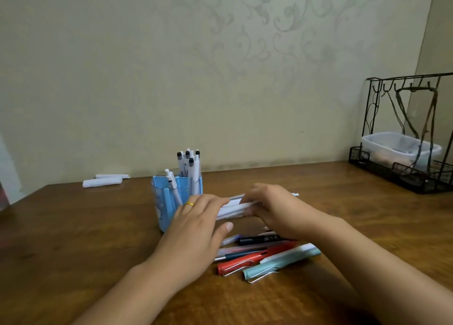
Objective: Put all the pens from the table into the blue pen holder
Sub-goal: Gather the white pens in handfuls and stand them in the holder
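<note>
Left hand: fingers curled over one end of a bundle of white pens, thumb stretched out below it; a gold ring on one finger. The hand partly covers the blue pen holder.

Right hand: fingers curled round the other end of the same bundle, just beside the holder; a white pen tip pokes out past the knuckles. The bundle is held level, above the counter.

Blue pen holder: light blue plastic, upright, ribbed walls with a pale printed figure, standing on the counter near the wall. Several white pens with black caps stand in it, one leaning to the holder's left.

Loose pens on the counter, in front of the holder and under the right forearm, lying side by side and touching:
- black pen with white lettering
- clear pen with a dark blue section
- red pen with wire clip
- mint green pen with wire clip

Counter: brown wood, glossy, visible grain.

Two white rolled items lie behind and to the left of the holder, at the wall.

Black wire rack with hooks stands well to the right of the holder, a translucent plastic tub inside it.

Wall: pale beige paper with a faint scroll pattern
</note>
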